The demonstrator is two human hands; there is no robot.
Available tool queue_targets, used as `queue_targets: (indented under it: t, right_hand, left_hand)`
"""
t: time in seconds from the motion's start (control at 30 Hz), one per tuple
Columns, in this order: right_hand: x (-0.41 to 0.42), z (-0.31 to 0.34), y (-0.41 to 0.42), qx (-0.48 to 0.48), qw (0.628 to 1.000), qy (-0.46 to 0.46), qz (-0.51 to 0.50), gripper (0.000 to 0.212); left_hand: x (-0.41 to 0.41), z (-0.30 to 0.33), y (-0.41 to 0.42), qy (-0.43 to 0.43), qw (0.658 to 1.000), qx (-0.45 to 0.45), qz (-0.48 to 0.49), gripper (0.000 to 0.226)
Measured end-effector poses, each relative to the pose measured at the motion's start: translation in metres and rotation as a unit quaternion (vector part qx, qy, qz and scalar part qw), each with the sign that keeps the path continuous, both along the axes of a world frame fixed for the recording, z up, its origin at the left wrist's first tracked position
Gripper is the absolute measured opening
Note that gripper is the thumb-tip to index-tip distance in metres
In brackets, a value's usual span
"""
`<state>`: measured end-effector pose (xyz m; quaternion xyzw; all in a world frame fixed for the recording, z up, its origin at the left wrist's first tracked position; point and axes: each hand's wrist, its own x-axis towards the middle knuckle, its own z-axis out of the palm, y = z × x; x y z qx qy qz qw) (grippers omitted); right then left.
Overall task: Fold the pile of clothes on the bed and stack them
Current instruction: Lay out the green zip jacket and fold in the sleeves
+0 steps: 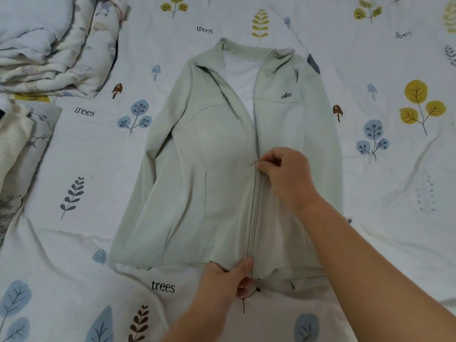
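Observation:
A pale green zip jacket [209,169] lies flat on the bed, front up, collar at the far end, sleeves along its sides. Its zip is closed from the hem to about the middle and open above, showing white lining. My right hand [286,176] pinches the zip pull at the middle of the jacket. My left hand [229,277] pinches the hem at the bottom end of the zip, thumb on top of the fabric.
The bed sheet [385,193] is white with printed leaves and mushrooms. A crumpled quilt [54,45] lies at the far left. Below it at the left edge sits a heap of clothes with a cream knit [12,144] on top.

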<state>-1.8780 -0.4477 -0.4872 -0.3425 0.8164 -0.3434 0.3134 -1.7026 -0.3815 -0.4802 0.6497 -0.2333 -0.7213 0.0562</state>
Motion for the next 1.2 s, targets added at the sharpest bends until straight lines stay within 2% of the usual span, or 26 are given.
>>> queue_targets:
  t: [0.03, 0.07, 0.13, 0.17, 0.2, 0.27, 0.3, 0.37, 0.43, 0.5, 0.63, 0.7, 0.77, 0.83, 1.2]
  right_hand:
    - [0.0, -0.001, -0.003, 0.003, 1.0, -0.009, 0.019, 0.006]
    - [0.0, -0.001, -0.003, 0.005, 0.999, -0.015, 0.031, 0.005]
    - [0.002, -0.003, 0.001, 0.007, 0.999, -0.019, 0.036, 0.005]
    - [0.001, -0.005, 0.003, 0.007, 0.999, -0.02, 0.034, 0.005]
    - [0.001, -0.006, 0.004, 0.009, 0.999, -0.022, 0.033, 0.006]
    - [-0.001, -0.007, 0.005, 0.012, 0.999, -0.026, 0.037, 0.007]
    - [-0.001, -0.007, 0.004, 0.013, 0.999, -0.028, 0.044, 0.007]
    - [-0.001, -0.006, 0.002, 0.015, 0.997, -0.03, 0.063, 0.007]
    - [-0.003, -0.007, -0.003, 0.015, 0.997, -0.031, 0.073, 0.006]
    - [-0.007, -0.009, -0.01, 0.019, 0.996, -0.019, 0.089, 0.005]
    - [-0.016, -0.02, -0.027, 0.043, 0.991, 0.02, 0.128, 0.013]
    - [-0.021, -0.024, -0.039, 0.047, 0.99, 0.04, 0.128, 0.008]
    - [-0.029, -0.028, -0.054, 0.054, 0.988, 0.064, 0.127, 0.003]
    - [-0.039, -0.029, -0.071, 0.062, 0.986, 0.087, 0.128, 0.007]
    - [-0.094, -0.026, -0.166, 0.055, 0.98, 0.153, 0.118, 0.011]
  left_hand:
    - [0.002, 0.0, -0.006, -0.021, 0.998, 0.012, -0.066, 0.017]
    - [0.004, 0.003, -0.014, -0.043, 0.983, 0.031, -0.175, 0.028]
    - [0.007, 0.012, -0.036, -0.075, 0.908, 0.057, -0.408, 0.048]
    - [0.006, 0.016, -0.049, -0.098, 0.872, 0.024, -0.479, 0.052]
    - [0.001, 0.019, -0.059, -0.135, 0.847, -0.053, -0.512, 0.054]
    - [-0.014, 0.022, -0.076, -0.222, 0.812, -0.249, -0.479, 0.051]
    - [-0.024, 0.02, -0.081, -0.24, 0.812, -0.319, -0.426, 0.047]
    - [-0.044, 0.008, -0.089, -0.235, 0.82, -0.387, -0.35, 0.042]
    - [-0.06, -0.008, -0.094, -0.218, 0.805, -0.419, -0.358, 0.039]
    - [-0.067, -0.02, -0.101, -0.206, 0.802, -0.428, -0.362, 0.034]
    - [-0.067, -0.035, -0.113, -0.173, 0.804, -0.432, -0.369, 0.042]
    - [-0.065, -0.039, -0.117, -0.161, 0.806, -0.425, -0.379, 0.044]
    - [-0.062, -0.043, -0.12, -0.145, 0.813, -0.407, -0.39, 0.044]
    - [-0.059, -0.048, -0.123, -0.131, 0.819, -0.386, -0.404, 0.04]
    - [-0.057, -0.068, -0.144, -0.134, 0.808, -0.298, -0.49, 0.044]
